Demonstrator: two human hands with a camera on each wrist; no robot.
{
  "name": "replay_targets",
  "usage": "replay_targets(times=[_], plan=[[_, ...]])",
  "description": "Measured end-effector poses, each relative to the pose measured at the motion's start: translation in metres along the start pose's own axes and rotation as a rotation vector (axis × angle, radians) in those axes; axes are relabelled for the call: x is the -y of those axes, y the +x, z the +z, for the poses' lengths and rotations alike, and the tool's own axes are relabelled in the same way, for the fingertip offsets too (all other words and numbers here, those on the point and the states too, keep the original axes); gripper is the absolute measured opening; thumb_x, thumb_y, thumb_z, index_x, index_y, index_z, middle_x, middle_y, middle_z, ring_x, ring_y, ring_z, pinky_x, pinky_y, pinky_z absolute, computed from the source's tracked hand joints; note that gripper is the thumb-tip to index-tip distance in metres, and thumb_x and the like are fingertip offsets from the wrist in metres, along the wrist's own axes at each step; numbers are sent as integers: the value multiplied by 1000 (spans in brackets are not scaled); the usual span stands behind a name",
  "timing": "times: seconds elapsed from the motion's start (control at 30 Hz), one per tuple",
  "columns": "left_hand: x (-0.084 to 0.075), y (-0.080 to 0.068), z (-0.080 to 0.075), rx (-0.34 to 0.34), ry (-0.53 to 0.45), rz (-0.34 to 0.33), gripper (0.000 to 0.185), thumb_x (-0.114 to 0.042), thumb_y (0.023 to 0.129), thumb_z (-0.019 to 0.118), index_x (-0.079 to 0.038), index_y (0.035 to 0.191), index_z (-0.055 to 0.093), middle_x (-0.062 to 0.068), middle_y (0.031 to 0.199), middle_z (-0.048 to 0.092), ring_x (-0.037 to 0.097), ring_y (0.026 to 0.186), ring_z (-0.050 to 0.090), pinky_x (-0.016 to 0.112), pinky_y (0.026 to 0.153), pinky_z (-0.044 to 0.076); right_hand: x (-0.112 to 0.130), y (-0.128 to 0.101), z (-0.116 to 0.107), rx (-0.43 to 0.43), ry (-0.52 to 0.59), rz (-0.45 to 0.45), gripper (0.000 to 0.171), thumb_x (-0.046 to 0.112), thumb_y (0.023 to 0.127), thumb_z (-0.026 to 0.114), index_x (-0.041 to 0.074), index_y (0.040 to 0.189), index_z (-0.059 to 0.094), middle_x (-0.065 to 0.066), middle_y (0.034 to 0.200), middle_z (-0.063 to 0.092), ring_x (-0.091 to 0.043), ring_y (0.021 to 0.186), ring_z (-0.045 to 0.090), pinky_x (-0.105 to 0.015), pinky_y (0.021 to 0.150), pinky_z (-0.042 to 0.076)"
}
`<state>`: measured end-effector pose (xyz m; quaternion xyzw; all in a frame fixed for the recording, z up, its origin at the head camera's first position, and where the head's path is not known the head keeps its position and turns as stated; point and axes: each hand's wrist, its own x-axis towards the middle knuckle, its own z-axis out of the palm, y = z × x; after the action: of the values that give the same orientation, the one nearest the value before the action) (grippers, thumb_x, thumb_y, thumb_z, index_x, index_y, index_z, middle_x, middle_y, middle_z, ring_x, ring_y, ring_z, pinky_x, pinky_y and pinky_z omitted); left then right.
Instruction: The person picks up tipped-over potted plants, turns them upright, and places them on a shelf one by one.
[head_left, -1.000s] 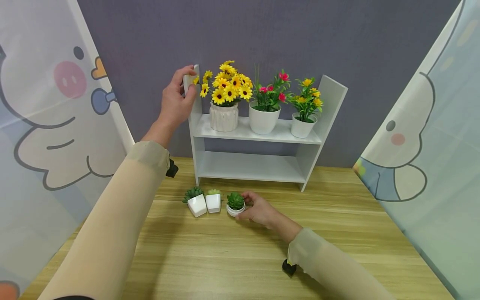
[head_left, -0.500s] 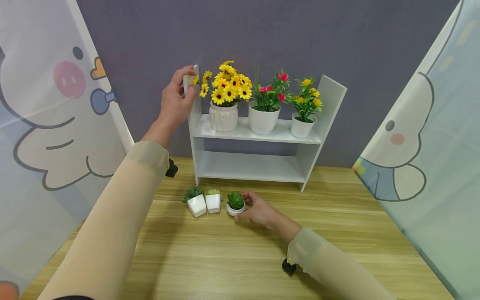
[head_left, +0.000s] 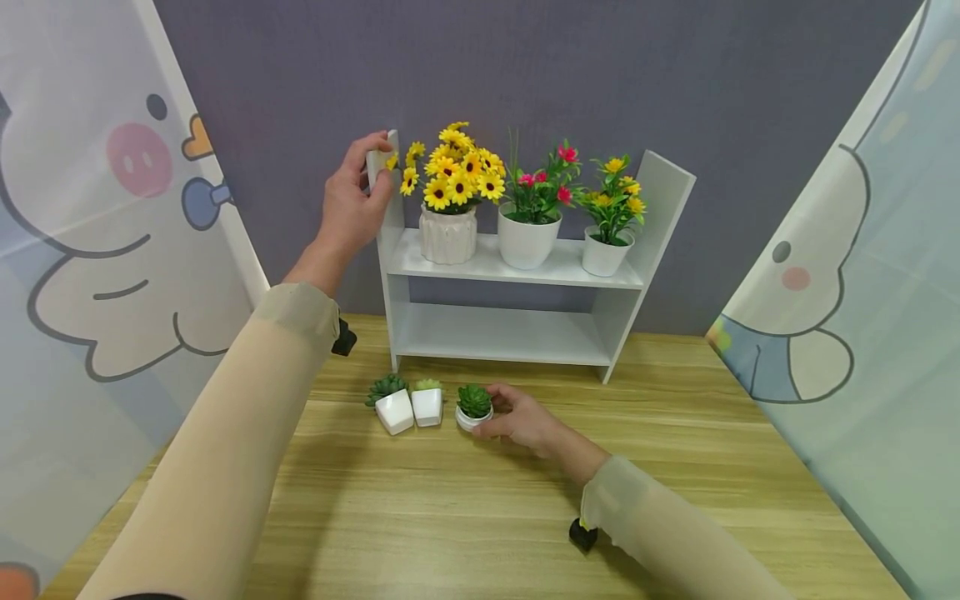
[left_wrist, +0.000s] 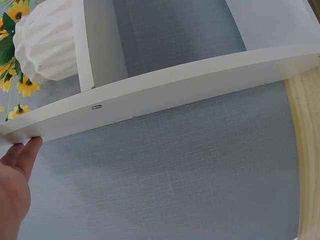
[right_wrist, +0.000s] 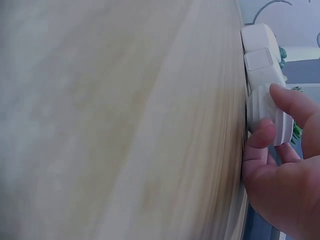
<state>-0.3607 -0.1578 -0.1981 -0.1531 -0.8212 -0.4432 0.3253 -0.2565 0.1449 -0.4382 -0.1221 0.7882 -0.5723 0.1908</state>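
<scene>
My left hand pinches the upper part of the left side panel of a white two-tier shelf, thumb on the inner face. In the left wrist view, fingertips touch that panel's outer face. My right hand holds a small round white pot with a green succulent, low at the table in front of the shelf. The right wrist view shows the ribbed white pot between thumb and fingers. Left of it, two square white succulent pots lie tipped over, their plants toward the shelf.
Atop the shelf stand a pot of yellow sunflowers, a pot with pink-red flowers and a smaller yellow-flowered pot. A dark wall panel rises behind. Cartoon-printed sheets flank the wooden table.
My right hand has shifted very slightly right with the round succulent pot, widening the gap to the square pots. My left hand has stayed on the shelf panel.
</scene>
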Motion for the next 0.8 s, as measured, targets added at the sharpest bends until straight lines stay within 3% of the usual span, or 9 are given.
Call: replay_targets(times=[0.43,0.63,0.8], plan=[[1,1,2,-2,2,17,38,-26,115,48,-26,153,51,-26,172,39,19,155,53,46,121,53,-6,-7,-30,-139,105,-12,70,9,90,86,0,153,57,-20,137,67,-18,91,72,-29,74,60],[2,0,1,-3,5,15,38,-25,115,48,-27,153,51,-26,172,40,19,154,54,45,121,53,-6,-12,-50,-227,64,-55,72,11,94,84,-2,157,53,-23,149,58,-11,94,69,-28,74,58],[2,0,1,-3,8,13,39,-25,115,48,-27,153,51,-26,172,40,18,155,53,46,121,53,-3,-15,-65,-323,43,-48,73,15,95,85,0,159,53,-20,149,60,-9,91,64,-27,72,55]])
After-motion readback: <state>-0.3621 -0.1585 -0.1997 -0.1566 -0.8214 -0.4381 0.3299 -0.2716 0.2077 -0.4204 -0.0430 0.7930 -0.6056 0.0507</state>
